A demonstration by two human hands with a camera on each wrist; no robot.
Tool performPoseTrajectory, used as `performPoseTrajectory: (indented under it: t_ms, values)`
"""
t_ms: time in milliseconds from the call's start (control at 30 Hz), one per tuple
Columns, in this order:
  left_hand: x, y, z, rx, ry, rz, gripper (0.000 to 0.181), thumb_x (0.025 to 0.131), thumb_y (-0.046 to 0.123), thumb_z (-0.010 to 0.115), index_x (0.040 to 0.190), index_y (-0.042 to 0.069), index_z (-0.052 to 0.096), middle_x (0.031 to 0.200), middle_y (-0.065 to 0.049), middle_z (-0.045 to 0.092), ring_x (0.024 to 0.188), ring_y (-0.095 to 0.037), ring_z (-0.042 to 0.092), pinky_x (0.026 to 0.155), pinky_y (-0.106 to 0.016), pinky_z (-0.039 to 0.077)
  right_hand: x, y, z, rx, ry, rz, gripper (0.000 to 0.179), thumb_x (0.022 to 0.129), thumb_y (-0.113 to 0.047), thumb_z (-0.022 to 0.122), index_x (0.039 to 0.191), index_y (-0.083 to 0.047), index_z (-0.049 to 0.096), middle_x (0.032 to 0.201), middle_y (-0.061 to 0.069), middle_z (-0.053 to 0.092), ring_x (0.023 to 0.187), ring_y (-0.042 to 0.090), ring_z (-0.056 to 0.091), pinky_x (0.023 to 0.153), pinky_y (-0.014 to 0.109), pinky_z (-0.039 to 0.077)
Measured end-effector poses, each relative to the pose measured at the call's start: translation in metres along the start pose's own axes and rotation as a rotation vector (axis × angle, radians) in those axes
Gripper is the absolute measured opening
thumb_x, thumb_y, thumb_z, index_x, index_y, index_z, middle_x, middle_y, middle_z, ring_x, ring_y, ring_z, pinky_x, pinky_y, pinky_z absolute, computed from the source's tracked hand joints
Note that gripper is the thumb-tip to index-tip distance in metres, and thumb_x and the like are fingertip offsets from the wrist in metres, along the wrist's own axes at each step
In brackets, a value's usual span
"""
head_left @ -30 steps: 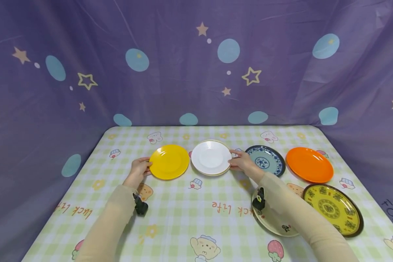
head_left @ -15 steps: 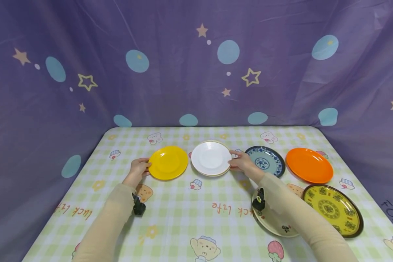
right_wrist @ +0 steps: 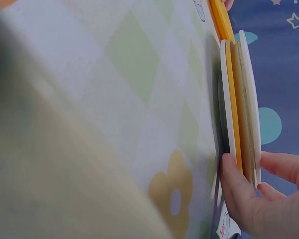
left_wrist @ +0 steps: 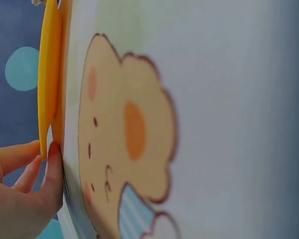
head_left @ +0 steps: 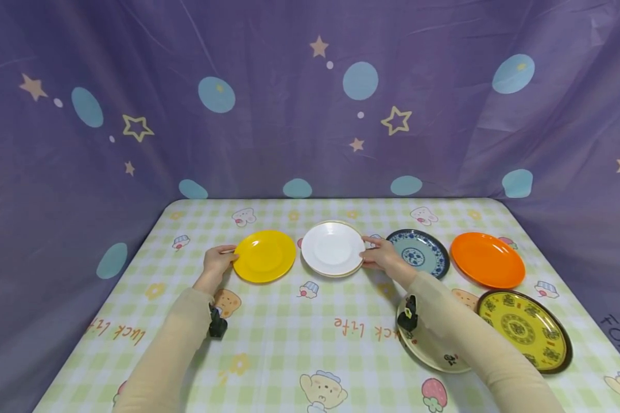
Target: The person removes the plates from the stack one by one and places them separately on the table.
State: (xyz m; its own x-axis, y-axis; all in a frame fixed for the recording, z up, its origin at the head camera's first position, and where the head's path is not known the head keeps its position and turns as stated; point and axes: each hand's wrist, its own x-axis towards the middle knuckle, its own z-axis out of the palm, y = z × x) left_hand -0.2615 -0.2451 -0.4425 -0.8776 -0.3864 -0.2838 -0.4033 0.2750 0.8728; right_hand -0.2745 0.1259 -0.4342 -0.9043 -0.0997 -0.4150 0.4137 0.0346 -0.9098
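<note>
A plain yellow plate (head_left: pixel 264 257) lies left of centre. My left hand (head_left: pixel 219 263) pinches its left rim; in the left wrist view the fingers (left_wrist: pixel 52 172) bracket the plate's edge just above the cloth. Right of it is a white plate (head_left: pixel 333 249), on top of a small stack. My right hand (head_left: pixel 382 256) grips that stack by its right rim. From the side, in the right wrist view, a yellow-edged plate (right_wrist: pixel 232 99) shows under the white one, with thumb and fingers on either side of the stack.
A blue-patterned plate (head_left: pixel 414 252) and an orange plate (head_left: pixel 488 260) lie to the right. Nearer are a patterned yellow plate (head_left: pixel 522 331) with a dark rim and a cream plate (head_left: pixel 434 350) partly hidden by the right sleeve. A checked cloth (head_left: pixel 268 344) covers the table.
My left hand and the yellow plate have shifted slightly left, widening the gap to the white plate. My right hand and the white stack have stayed in place.
</note>
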Motion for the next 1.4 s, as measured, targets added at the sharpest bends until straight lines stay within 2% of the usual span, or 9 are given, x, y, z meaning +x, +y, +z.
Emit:
performPoseTrajectory:
  t_ms: [200,333,500,567,767,900,1167,1333,1400]
  values:
    - [-0.002,0.002,-0.001,0.025,-0.005,0.071,0.035,0.085,0.008,0.053,0.119,-0.001,0.053,0.115,-0.019,0.051,0.089,-0.019,0.051,0.071,-0.020,0.045,0.001,0.000,0.000,-0.003,0.004,-0.004,0.060,0.081,0.011,0.052,0.136,-0.004,0.033,0.104,0.020,0.040,0.062,0.013,0.058,0.082,0.036,0.050]
    - [-0.003,0.005,-0.001,0.020,0.005,0.131,0.034,0.086,0.009,0.053,0.119,-0.002,0.053,0.114,-0.019,0.051,0.094,-0.022,0.050,0.078,-0.026,0.046,0.001,-0.001,0.000,-0.014,0.011,-0.003,0.060,0.081,0.011,0.052,0.136,-0.004,0.033,0.116,0.024,0.034,0.061,0.012,0.059,0.080,0.034,0.050]
    - [-0.004,0.009,0.002,0.012,0.030,0.233,0.033,0.086,0.010,0.054,0.116,-0.002,0.054,0.116,-0.019,0.050,0.104,-0.028,0.046,0.090,-0.035,0.042,0.000,-0.001,-0.001,-0.017,0.007,-0.005,0.060,0.081,0.011,0.052,0.136,-0.004,0.033,0.127,0.027,0.024,0.061,0.011,0.059,0.080,0.034,0.050]
    - [-0.005,0.011,0.005,0.004,0.023,0.273,0.032,0.086,0.010,0.054,0.115,-0.002,0.055,0.116,-0.019,0.051,0.105,-0.028,0.047,0.090,-0.035,0.042,0.000,-0.001,-0.001,-0.014,0.003,-0.005,0.060,0.081,0.011,0.052,0.136,-0.004,0.033,0.129,0.026,0.022,0.061,0.011,0.059,0.081,0.035,0.050]
    - [-0.007,0.019,0.020,-0.028,-0.020,0.317,0.030,0.084,0.012,0.058,0.112,0.000,0.059,0.107,-0.012,0.059,0.095,-0.019,0.053,0.077,-0.024,0.049,0.000,-0.002,0.000,-0.019,0.003,0.000,0.060,0.081,0.010,0.053,0.136,-0.005,0.033,0.132,0.025,0.020,0.062,0.011,0.059,0.081,0.034,0.050]
    - [-0.012,0.026,0.029,-0.029,-0.095,0.350,0.032,0.083,0.010,0.059,0.113,-0.003,0.057,0.107,-0.017,0.059,0.096,-0.023,0.053,0.080,-0.028,0.047,-0.001,-0.001,-0.001,-0.010,-0.006,-0.010,0.060,0.081,0.010,0.052,0.136,-0.004,0.033,0.131,0.026,0.020,0.063,0.012,0.059,0.081,0.035,0.050]
    - [-0.024,0.039,0.049,-0.082,-0.223,0.335,0.033,0.085,0.005,0.055,0.116,-0.005,0.053,0.109,-0.022,0.056,0.099,-0.029,0.052,0.088,-0.039,0.045,-0.004,-0.001,-0.001,-0.001,-0.013,-0.025,0.059,0.081,0.012,0.050,0.136,-0.002,0.032,0.126,0.029,0.024,0.062,0.013,0.060,0.083,0.036,0.048]
    - [-0.029,0.042,0.062,-0.099,-0.259,0.297,0.034,0.084,0.003,0.054,0.117,-0.005,0.053,0.107,-0.021,0.055,0.097,-0.033,0.052,0.088,-0.041,0.045,-0.003,-0.002,-0.001,0.013,-0.013,-0.002,0.059,0.081,0.011,0.051,0.136,-0.004,0.032,0.135,0.028,0.014,0.065,0.013,0.060,0.085,0.037,0.048]
    - [-0.029,0.042,0.067,-0.084,-0.267,0.282,0.033,0.084,0.003,0.054,0.117,-0.004,0.054,0.106,-0.020,0.055,0.096,-0.033,0.053,0.087,-0.039,0.046,-0.002,-0.002,-0.001,0.010,-0.014,0.003,0.059,0.082,0.010,0.051,0.136,-0.004,0.032,0.135,0.029,0.020,0.066,0.013,0.060,0.085,0.038,0.048]
